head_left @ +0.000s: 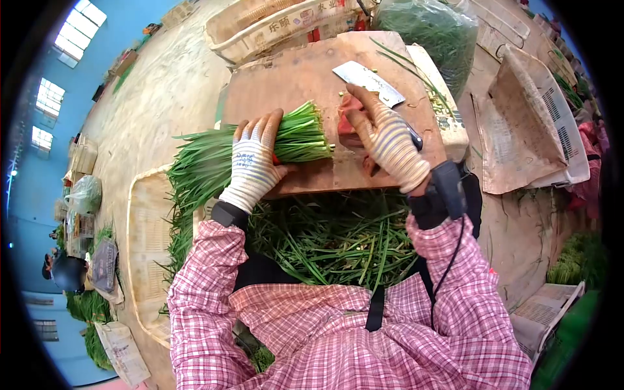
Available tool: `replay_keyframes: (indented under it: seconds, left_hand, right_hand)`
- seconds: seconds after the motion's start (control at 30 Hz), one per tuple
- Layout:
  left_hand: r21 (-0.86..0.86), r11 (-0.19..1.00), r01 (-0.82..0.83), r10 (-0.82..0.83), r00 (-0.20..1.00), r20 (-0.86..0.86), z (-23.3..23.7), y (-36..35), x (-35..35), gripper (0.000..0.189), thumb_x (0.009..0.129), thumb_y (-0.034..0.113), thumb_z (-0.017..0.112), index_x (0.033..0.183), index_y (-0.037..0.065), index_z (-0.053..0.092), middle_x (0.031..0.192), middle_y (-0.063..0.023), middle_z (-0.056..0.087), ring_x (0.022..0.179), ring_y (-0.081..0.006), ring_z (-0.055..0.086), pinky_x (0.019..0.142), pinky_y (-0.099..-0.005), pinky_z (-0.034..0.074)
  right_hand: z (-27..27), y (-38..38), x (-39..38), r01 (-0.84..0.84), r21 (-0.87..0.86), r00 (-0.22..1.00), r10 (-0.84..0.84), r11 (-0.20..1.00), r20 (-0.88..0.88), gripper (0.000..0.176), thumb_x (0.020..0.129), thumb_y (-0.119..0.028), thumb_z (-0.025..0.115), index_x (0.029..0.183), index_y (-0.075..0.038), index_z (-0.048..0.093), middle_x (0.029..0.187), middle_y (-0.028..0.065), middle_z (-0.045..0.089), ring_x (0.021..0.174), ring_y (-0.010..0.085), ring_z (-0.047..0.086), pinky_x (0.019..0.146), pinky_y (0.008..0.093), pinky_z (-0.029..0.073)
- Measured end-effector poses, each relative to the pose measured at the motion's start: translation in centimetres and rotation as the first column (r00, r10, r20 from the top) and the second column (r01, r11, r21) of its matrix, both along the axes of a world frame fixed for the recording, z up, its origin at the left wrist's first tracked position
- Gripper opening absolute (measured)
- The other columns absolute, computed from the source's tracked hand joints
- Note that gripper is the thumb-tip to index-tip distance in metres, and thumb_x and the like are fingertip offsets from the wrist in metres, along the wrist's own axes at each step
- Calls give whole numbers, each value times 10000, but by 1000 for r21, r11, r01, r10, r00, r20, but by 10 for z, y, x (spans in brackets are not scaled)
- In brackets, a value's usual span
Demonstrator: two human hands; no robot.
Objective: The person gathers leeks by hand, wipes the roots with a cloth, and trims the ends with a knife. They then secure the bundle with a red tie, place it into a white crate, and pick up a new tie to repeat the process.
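My left hand [255,158], in a striped knit glove with stained brown fingers, is wrapped over a bunch of garlic chives [302,136] lying on the wooden board [279,81]. The pale cut ends point right, and the leaves spill off the board's left edge. A bit of red shows at the bunch beside my thumb. My right hand [390,136], gloved alike, is over the board's right side with fingers stretched and apart. They are by a red block-like thing [349,122], whose kind I cannot make out. Just beyond lies a broad metal blade [369,82]. A dark handle-like piece [414,136] shows beside my right hand.
Loose leaves [338,237] are heaped below the board's near edge. A pale crate [146,240] stands at left. Behind the board are a long crate [279,29] and a clear bag of greens [429,39]. Another crate [539,123], with a brown sheet, is at right.
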State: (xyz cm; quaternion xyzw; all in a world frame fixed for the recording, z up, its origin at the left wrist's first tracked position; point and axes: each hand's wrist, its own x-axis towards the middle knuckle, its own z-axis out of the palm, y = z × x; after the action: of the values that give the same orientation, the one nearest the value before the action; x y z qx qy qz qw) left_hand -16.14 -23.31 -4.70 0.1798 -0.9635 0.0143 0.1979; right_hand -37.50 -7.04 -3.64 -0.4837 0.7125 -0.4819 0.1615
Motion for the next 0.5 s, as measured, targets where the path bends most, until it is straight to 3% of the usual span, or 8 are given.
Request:
replay_keyframes:
  seconds: [0.1, 0.17, 0.2, 0.23, 0.33, 0.37, 0.43, 0.5]
  left_hand:
    - [-20, 999, -25, 25, 1000, 1, 2, 6, -6, 1177, 488, 284, 945, 1501, 106, 372, 1434, -119, 505, 1316, -329, 470, 1145, -534, 302]
    - [-32, 997, -75, 76, 997, 33, 6, 8, -10, 1195, 481, 299, 947, 1507, 107, 365, 1454, -118, 493, 1322, -327, 466, 1140, -538, 302]
    - [-31, 998, -54, 55, 998, 30, 6, 5, -9, 1214, 469, 314, 948, 1511, 104, 361, 1450, -129, 495, 1320, -339, 468, 1141, -544, 298]
    - [-27, 999, -37, 38, 999, 26, 6, 2, -7, 1232, 457, 328, 948, 1515, 102, 358, 1447, -141, 497, 1317, -351, 469, 1141, -549, 294]
    - [-27, 999, -35, 35, 999, 10, 0, 5, -6, 1248, 443, 336, 948, 1515, 93, 356, 1441, -141, 503, 1318, -351, 467, 1139, -545, 290]
    - [-32, 999, -39, 39, 999, 2, -1, 6, -8, 1237, 449, 325, 949, 1511, 94, 359, 1443, -133, 500, 1324, -343, 461, 1137, -540, 292]
    - [-29, 998, -51, 51, 999, -9, -3, 8, -8, 1225, 452, 309, 950, 1506, 93, 365, 1440, -127, 498, 1329, -335, 455, 1136, -533, 293]
    - [-20, 998, -65, 65, 998, -12, -6, 4, -4, 1224, 445, 300, 950, 1503, 87, 370, 1429, -128, 499, 1328, -333, 455, 1137, -529, 292]
  right_hand:
    - [-58, -45, 39, -29, -395, 999, 32, 918, 1, 561, 952, -192, 656, 1450, -35, 449, 1323, 288, 570, 1186, 439, 584, 988, 403, 484]
    - [-34, -35, 58, -59, -322, 995, 32, 945, -89, 584, 972, -204, 655, 1468, -3, 421, 1389, 292, 531, 1249, 404, 548, 1049, 352, 431]
    - [-62, -55, 53, -93, -458, 992, 121, 884, 32, 580, 983, -207, 646, 1470, 8, 416, 1407, 291, 521, 1269, 392, 537, 1064, 342, 416]
    - [-57, -53, 48, -1, -450, 970, 110, 893, 217, 576, 999, -222, 622, 1479, 13, 406, 1417, 292, 515, 1284, 377, 533, 1073, 345, 412]
    - [-56, -46, 34, 130, -431, 872, 104, 893, 478, 604, 1036, -310, 551, 1514, 12, 370, 1475, 288, 468, 1361, 385, 472, 1118, 348, 381]
    - [-54, -56, 45, 101, -447, 898, 112, 889, 426, 610, 1041, -323, 539, 1520, 9, 362, 1486, 287, 456, 1375, 387, 456, 1127, 348, 374]
    - [-37, -40, 76, 80, -260, 980, -123, 962, -153, 557, 1037, -257, 551, 1502, 6, 395, 1480, 292, 460, 1393, 408, 435, 1139, 372, 369]
    - [-39, -42, 68, 110, -468, 993, -72, 877, 98, 424, 1033, -167, 568, 1427, -22, 506, 1347, 188, 562, 1215, 288, 543, 1004, 318, 437]
